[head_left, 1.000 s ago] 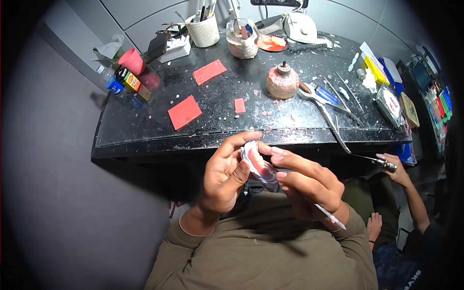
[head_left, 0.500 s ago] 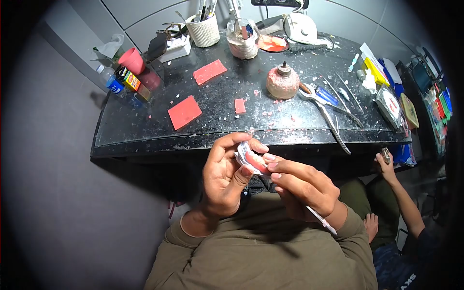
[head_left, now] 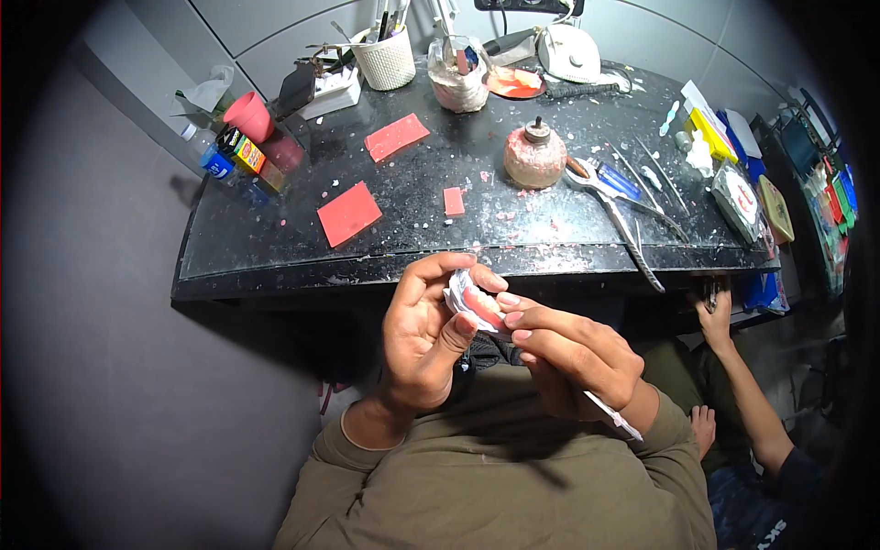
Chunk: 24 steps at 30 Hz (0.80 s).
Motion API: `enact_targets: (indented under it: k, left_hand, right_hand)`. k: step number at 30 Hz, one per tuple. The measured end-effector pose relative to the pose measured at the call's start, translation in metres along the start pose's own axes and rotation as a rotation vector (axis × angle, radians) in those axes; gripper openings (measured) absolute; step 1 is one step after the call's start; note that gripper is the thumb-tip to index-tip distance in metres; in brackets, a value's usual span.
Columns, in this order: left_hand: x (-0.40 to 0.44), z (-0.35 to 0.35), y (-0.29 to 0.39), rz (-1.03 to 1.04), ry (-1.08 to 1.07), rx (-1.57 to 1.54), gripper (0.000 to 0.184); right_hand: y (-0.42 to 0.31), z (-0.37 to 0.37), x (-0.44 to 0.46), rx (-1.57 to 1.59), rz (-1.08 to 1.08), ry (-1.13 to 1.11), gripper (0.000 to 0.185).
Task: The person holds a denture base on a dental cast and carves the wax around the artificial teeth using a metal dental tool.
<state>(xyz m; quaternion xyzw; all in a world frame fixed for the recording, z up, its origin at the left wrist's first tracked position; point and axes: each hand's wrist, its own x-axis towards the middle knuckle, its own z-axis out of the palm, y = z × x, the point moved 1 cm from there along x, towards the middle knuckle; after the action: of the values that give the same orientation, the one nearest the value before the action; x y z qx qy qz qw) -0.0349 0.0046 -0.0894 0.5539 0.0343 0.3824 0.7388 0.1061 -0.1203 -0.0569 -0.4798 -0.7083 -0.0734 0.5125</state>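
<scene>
My left hand is closed around a white dental cast that carries a pink wax rim with pale teeth set along it. The thumb presses the near edge and the fingers curl over the far side. My right hand touches the right end of the cast with its fingertips. A thin, light-coloured tool is tucked in the right palm, its end sticking out toward the wrist. The tool's other end is hidden by the hand. Both hands hold the cast in front of the table's near edge.
On the black table lie pink wax sheets, a wax-smeared spirit burner, pliers-like metal tool and slim instruments. A bottle and pink cup stand left. At right, another person's hand reaches under the table edge.
The other person's hand at the right has moved slightly left and up toward the table edge. My hands and the cast have barely shifted.
</scene>
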Motion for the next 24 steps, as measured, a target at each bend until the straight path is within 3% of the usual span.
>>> enact_targets:
  k: [6, 8, 18, 20, 22, 24]
  left_hand:
    - [0.001, -0.001, 0.001, -0.020, -0.013, -0.006, 0.056]
    - [0.001, -0.001, 0.001, -0.028, -0.012, -0.008, 0.057]
    - [0.004, -0.004, 0.002, -0.102, -0.069, -0.085, 0.059]
    - [0.005, -0.004, 0.005, -0.120, -0.079, -0.131, 0.058]
    - [0.006, -0.005, 0.010, -0.346, -0.101, -0.293, 0.057]
    - [0.005, -0.008, 0.004, -0.422, -0.098, -0.328, 0.056]
  right_hand:
    - [0.000, -0.001, -0.001, 0.030, 0.015, 0.005, 0.026]
    - [-0.003, -0.002, 0.002, 0.042, 0.058, -0.017, 0.010]
    - [-0.001, -0.002, 0.000, 0.092, 0.084, 0.012, 0.010]
    - [0.000, -0.006, 0.002, 0.121, 0.173, 0.015, 0.009]
    - [-0.001, -0.009, 0.003, 0.142, 0.182, -0.002, 0.008]
    - [0.001, -0.011, 0.001, 0.180, 0.175, -0.052, 0.008]
